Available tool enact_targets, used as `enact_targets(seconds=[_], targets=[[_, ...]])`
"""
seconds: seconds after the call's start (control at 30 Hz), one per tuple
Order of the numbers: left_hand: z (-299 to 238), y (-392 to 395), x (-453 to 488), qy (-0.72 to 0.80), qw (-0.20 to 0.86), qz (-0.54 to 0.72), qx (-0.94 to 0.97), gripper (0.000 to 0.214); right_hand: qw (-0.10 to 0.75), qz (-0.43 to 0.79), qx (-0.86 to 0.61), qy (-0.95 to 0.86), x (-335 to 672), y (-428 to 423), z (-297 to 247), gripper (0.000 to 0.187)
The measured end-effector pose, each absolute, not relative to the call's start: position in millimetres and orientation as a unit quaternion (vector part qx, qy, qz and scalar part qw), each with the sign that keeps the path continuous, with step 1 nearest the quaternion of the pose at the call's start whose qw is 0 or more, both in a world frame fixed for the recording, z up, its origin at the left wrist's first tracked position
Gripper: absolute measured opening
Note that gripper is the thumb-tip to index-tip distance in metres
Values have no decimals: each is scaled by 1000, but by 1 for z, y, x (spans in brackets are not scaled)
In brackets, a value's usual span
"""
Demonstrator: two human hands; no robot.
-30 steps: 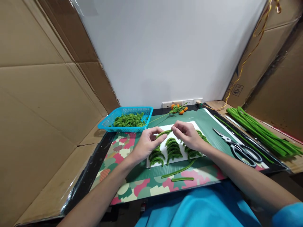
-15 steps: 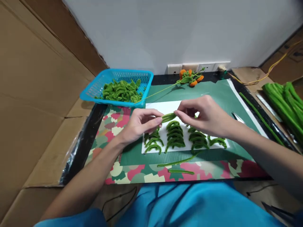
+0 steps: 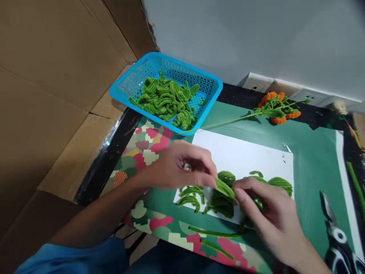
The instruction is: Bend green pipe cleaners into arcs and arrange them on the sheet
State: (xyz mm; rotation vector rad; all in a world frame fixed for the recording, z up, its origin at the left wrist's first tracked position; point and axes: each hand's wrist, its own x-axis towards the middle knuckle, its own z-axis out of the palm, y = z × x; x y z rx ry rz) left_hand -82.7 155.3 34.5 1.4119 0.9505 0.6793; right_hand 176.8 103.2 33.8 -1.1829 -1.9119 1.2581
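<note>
Between my two hands is a green pipe-cleaner leaf [image 3: 224, 188], raised over the sheet of white paper [image 3: 242, 150]. My left hand [image 3: 185, 165] pinches one end of it between thumb and forefinger. At the other end, the fingertips of my right hand [image 3: 270, 213] are closed on it. Beneath my hands, rows of curved green pipe-cleaner pieces [image 3: 190, 199] lie on the paper, partly covered by my fingers. Two loose green pipe-cleaner strips [image 3: 216, 248] rest near the front edge.
A blue plastic basket [image 3: 212, 110] holding many green leaves stands at the back left. Orange pipe-cleaner flowers [image 3: 278, 108] lie by the wall sockets [image 3: 310, 95]. Pliers [image 3: 336, 236] sit at the right on the green mat [image 3: 313, 163]. Cardboard [image 3: 57, 95] walls the left side.
My view has turned and come closer, bringing the pliers fully into sight. The leaf is still held at both ends, now tilted down toward my right hand, which sits lower than my left.
</note>
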Motion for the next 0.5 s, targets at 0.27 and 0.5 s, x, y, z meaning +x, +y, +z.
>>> enact_targets(seconds=[0.27,0.5], targets=[[26,139,-71,458,563,356,589,21,380,519,-466,-608,181,106,29,7],[37,132,-62,433,575,325,613,24,428,664,-419,-447,189,111,34,11]])
